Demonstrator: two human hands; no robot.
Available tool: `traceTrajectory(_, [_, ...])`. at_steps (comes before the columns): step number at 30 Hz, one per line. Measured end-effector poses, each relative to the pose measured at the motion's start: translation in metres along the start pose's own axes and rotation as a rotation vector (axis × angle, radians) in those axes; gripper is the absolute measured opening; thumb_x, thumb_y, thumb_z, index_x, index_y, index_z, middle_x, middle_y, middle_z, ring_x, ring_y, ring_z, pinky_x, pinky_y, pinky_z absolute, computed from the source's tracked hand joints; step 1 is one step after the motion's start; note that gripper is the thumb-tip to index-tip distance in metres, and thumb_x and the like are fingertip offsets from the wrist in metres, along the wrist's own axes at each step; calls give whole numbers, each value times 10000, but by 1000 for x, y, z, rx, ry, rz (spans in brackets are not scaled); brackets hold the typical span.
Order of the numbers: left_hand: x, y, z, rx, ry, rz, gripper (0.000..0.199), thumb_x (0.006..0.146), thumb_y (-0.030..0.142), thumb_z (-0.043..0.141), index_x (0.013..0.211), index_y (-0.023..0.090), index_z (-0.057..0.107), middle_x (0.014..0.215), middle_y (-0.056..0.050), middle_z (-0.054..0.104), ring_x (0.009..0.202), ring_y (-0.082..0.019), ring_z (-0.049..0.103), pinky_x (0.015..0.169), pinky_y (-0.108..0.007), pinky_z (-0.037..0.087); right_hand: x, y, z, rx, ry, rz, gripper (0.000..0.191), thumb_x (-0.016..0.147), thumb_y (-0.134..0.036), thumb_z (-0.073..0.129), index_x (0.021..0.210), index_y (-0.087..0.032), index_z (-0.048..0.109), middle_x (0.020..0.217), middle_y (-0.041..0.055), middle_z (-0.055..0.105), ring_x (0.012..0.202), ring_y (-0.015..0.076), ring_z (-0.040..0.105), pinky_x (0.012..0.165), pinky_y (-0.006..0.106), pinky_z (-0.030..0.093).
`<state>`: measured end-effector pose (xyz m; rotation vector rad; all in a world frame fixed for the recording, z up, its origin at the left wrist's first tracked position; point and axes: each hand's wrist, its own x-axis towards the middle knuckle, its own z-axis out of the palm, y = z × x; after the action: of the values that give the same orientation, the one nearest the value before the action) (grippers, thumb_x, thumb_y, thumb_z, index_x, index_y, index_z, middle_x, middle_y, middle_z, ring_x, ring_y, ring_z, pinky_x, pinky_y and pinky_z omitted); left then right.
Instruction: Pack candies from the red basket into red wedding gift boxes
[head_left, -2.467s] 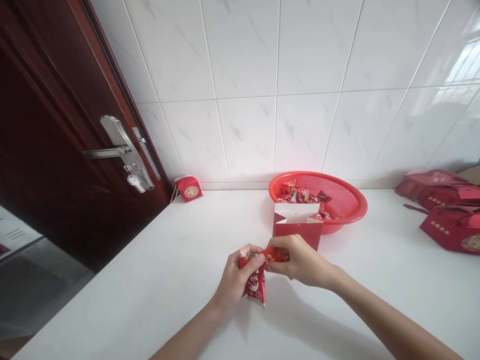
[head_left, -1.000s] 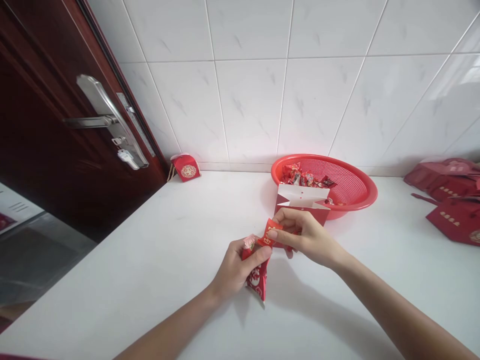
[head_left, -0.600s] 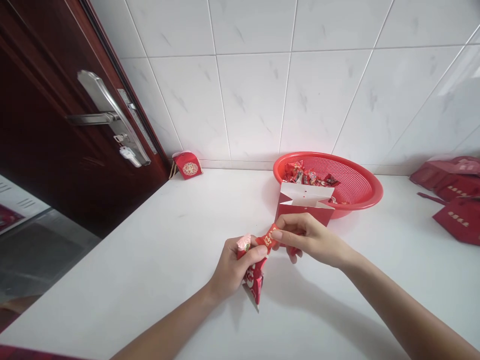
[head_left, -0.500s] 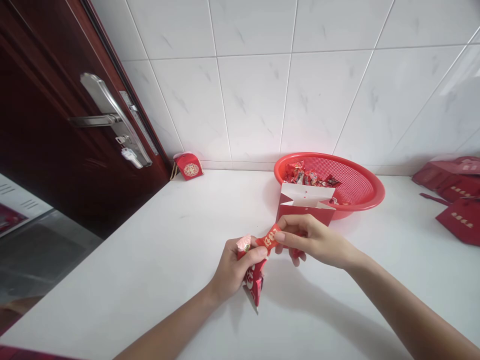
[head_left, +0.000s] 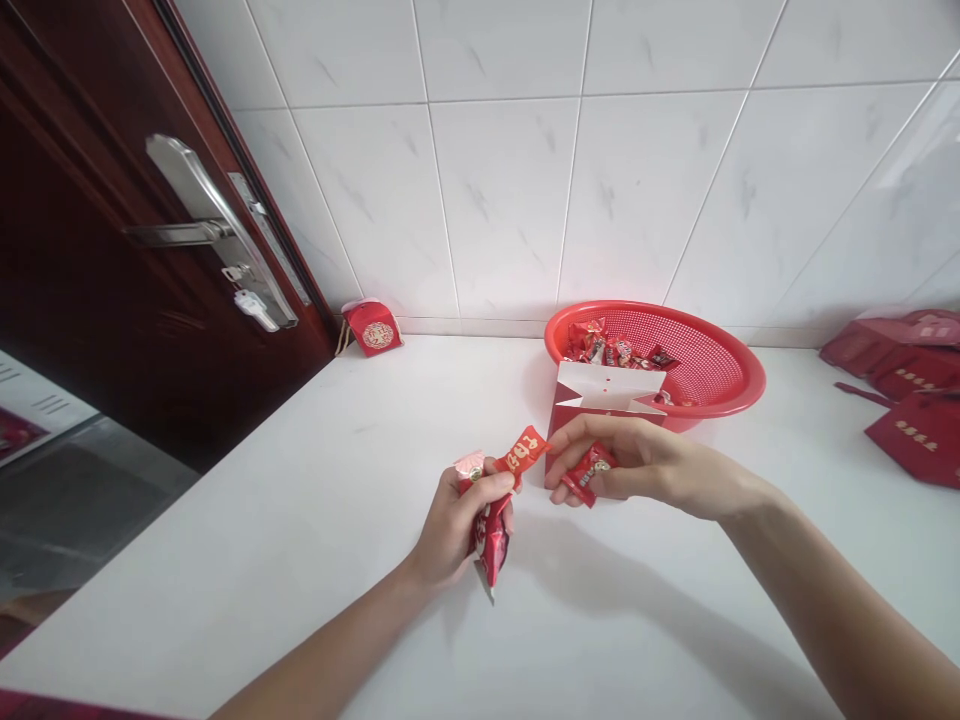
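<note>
Left hand (head_left: 451, 525): I have thumb and fingers pinched on a cluster: a pink-topped packet (head_left: 471, 467), a dark red packet (head_left: 493, 552) and an orange-red packet (head_left: 523, 450). Right hand (head_left: 654, 467): a small red candy (head_left: 589, 473) lies across my curled fingers, thumb against it. Orange-red packet lies left of my right fingertips; long axis slants up and rightward from my left thumb, free end pointing at the right index finger, contact not determinable. Dark red packet hangs below that thumb, long axis steep, pointed corner down. Red box (head_left: 611, 378), flap raised, stands just beyond my right hand, the nearer one.
</note>
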<state>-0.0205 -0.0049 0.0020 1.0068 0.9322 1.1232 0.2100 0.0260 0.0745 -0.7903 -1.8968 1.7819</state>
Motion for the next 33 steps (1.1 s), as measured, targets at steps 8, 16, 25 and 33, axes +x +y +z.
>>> traceTrajectory(8, [-2, 4, 0, -34, 49, 31, 282, 727, 421, 733, 679, 176, 603, 431, 23, 599, 327, -82, 430, 366, -203, 324, 2, 5, 2, 79, 81, -31, 298, 900, -164, 664, 1176, -195, 554, 1146, 87, 702, 959, 137, 678, 842, 294, 560])
traceTrajectory(16, [-2, 4, 5, -50, 119, 86, 335, 698, 431, 785, 647, 171, 579, 445, 16, 618, 358, -81, 473, 361, -180, 360, 16, 16, 19, 219, 208, -44, 212, 837, -173, 745, 991, -160, 600, 831, 17, 718, 792, 133, 703, 801, 325, 610])
traceTrajectory(25, [-1, -5, 3, 31, 67, 94, 350, 792, 455, 729, 668, 173, 563, 469, 10, 641, 322, -89, 496, 342, -184, 377, 24, 24, 30, 140, 297, -116, 167, 803, -215, 744, 947, -142, 705, 843, 34, 689, 783, 145, 664, 755, 313, 564])
traceTrajectory(33, [-2, -2, 4, 48, 132, 140, 311, 788, 428, 725, 679, 169, 592, 480, 19, 632, 318, -90, 493, 332, -192, 380, 24, 24, 34, 56, 364, -99, 167, 745, -181, 732, 894, -154, 662, 811, 29, 690, 762, 152, 652, 743, 319, 537])
